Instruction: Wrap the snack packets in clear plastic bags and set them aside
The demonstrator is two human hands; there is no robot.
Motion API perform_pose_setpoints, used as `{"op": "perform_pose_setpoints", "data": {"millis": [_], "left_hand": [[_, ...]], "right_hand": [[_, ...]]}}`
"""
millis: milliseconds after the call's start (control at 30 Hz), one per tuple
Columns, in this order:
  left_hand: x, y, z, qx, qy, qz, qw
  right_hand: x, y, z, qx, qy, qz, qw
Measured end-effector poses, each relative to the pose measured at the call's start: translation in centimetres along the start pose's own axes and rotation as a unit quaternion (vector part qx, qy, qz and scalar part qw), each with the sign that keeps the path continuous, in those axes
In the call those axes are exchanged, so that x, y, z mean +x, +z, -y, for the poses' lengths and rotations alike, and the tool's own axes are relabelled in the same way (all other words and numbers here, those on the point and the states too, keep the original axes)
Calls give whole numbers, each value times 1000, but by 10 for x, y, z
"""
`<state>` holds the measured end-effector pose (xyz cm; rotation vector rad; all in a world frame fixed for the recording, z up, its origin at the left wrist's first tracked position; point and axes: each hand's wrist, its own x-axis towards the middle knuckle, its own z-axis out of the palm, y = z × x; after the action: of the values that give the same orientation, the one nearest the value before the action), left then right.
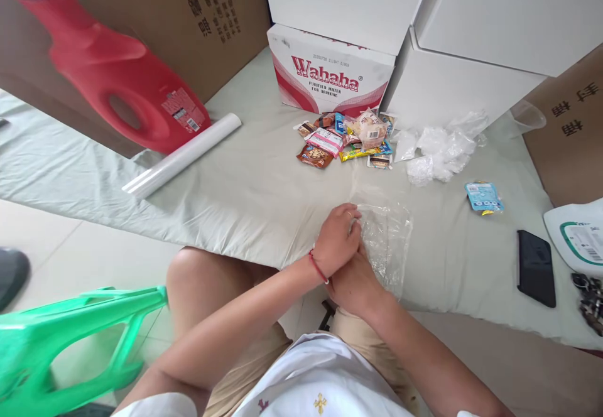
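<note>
Resting one over the other at the near edge of the cloth-covered desk: my left grip, uppermost, fingers bent, red bracelet at the wrist; my right grip, beneath, partly hidden by it. How far each is closed, and whether either has hold of anything, I cannot tell. Item, one clear plastic bag, wrinkled, lying on the desk just to the right of my hands, its left side reaching them. Item, one pile of wrapped snacks, assorted colours, beyond my hands, before a white-and-red carton lettered "Wahaha". Item, crumpled clear plastic, a heap, beside the pile on its right. Item, one blue packet, apart, farther right. Item, one black phone, near the right end. Item, one white roll, lying slantwise at left, near a red jug.
</note>
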<state>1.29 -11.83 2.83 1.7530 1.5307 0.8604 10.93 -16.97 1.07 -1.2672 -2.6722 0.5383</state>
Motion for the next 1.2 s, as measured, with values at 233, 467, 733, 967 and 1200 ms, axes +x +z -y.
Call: {"op": "perform_pose_setpoints", "data": {"millis": [233, 467, 733, 967, 1200], "left_hand": [[16, 1, 30, 9, -49, -104, 993], [7, 5, 38, 169, 38, -47, 984], [-10, -10, 44, 269, 102, 50, 956], [-13, -21, 58, 269, 109, 39, 956], [-9, -20, 60, 284, 116, 44, 951]], "right_hand": [[-16, -6, -3, 24, 43, 0, 999], [-57, 1, -4, 79, 11, -50, 996], [-34, -62, -56, 95, 47, -174, 979], [-30, -46, -158, -112, 195, -71, 972], [-12, -63, -144, -100, 169, -170, 966]]}}
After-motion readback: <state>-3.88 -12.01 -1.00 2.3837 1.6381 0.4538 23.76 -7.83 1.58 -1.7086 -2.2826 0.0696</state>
